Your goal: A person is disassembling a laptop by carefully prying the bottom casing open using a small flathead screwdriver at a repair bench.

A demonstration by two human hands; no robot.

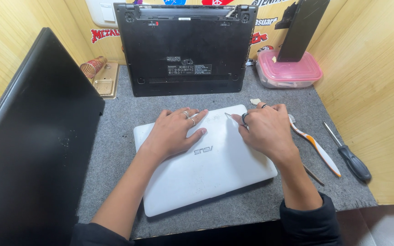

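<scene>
White plastic is filling the middle of my view: a closed white laptop (206, 166) is lying lid-up, slightly askew, on the grey felt mat (115, 136). I am seeing both forearms reaching in from the bottom edge, dark sleeves pushed back, and both hands are resting on the far half of the lid. The left hand (174, 132) is lying palm-down and nearly flat, fingers loosely spread and pointing toward the far right, gripping nothing, just pressing on the lid. The right hand (266, 130) is arching higher at the knuckles, its fingers curling inward and pinching a thin metal tool (229, 116) whose tip is pointing left toward the other hand's fingertips. Rings are showing on both hands.

Just beside the right hand, an orange-and-white toothbrush (318, 149) is lying on the mat, and a black-handled screwdriver (349, 155) is sitting further right. Beyond the hands, a black laptop base (185, 50) is leaning upside-down against the wall, with a pink-lidded plastic box (292, 73) to its right.
</scene>
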